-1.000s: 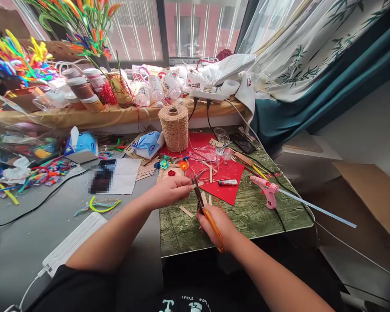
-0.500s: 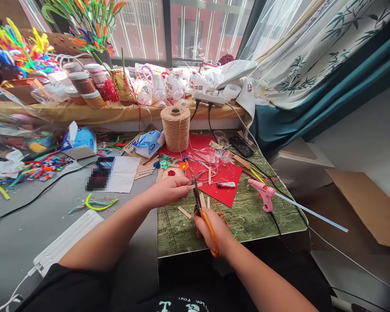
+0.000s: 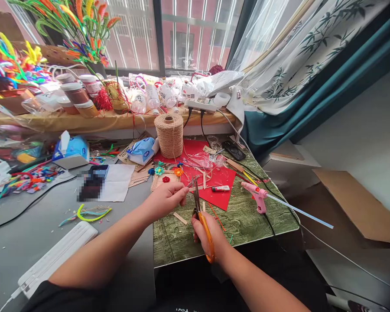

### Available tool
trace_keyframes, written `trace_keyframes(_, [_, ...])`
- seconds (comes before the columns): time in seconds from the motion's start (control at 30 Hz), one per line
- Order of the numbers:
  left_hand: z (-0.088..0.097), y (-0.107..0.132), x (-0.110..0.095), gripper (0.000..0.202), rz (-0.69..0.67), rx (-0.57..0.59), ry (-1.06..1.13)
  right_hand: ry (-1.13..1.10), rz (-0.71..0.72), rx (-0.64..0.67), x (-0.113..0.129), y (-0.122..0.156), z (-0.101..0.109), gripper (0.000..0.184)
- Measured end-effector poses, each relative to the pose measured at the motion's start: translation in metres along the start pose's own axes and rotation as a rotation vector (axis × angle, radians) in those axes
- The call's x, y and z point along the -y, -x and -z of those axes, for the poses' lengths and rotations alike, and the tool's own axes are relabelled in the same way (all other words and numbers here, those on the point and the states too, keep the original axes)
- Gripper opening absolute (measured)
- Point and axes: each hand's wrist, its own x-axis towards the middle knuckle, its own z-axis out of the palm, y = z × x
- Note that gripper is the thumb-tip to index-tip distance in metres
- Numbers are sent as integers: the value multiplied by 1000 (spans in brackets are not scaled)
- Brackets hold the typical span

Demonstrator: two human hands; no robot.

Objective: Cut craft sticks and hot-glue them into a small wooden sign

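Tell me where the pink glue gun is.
In the head view, the pink glue gun lies on the green mat, right of the red paper and the right hand holding the scissors.

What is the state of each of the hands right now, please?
Left hand: closed, pinching a small wooden stick.
Right hand: closed, holding the orange scissors.

Orange-handled scissors (image 3: 199, 212) stand upright, blades against a thin, level wooden stick (image 3: 191, 185).
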Motion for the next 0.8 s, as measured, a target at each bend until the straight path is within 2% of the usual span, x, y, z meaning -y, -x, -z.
trace_keyframes(0.07, [-1,-1,0,51,-37,-13,-34,-24,-26,18,1,1,1,23])
trace_keyframes(0.23, [-2,-3,0,49,13,7,-38,-64,-71,39,-2,3,-1,25])
trace_keyframes(0.43, [-3,-1,-1,50,9,26,20,-50,-44,8,0,8,-3,25])
trace_keyframes(0.53, [-3,0,1,50,15,28,58,-105,-106,-5,4,12,-2,28])
trace_keyframes(0.67, [-2,-1,4,50,48,8,132,-181,-210,-105,8,14,5,34])
trace_keyframes(0.8, [-5,-2,7,50,-12,11,209,-244,-188,-136,15,13,20,35])
